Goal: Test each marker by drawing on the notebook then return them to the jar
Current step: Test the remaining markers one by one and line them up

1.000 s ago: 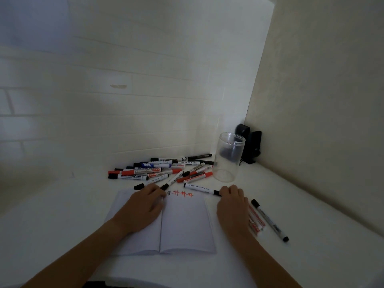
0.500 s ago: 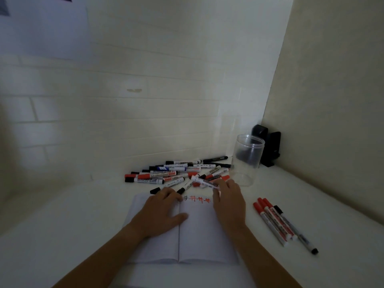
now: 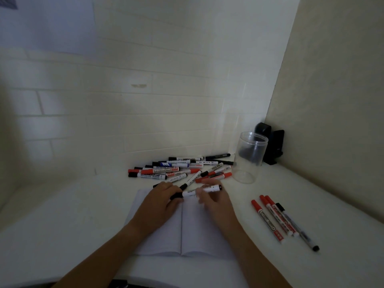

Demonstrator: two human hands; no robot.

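Marker at frame centre — my right hand pinches its barrel, my left hand grips the black cap, probably to uncap it over the notebook.

One notebook, one jar — four markers set apart right, one held.
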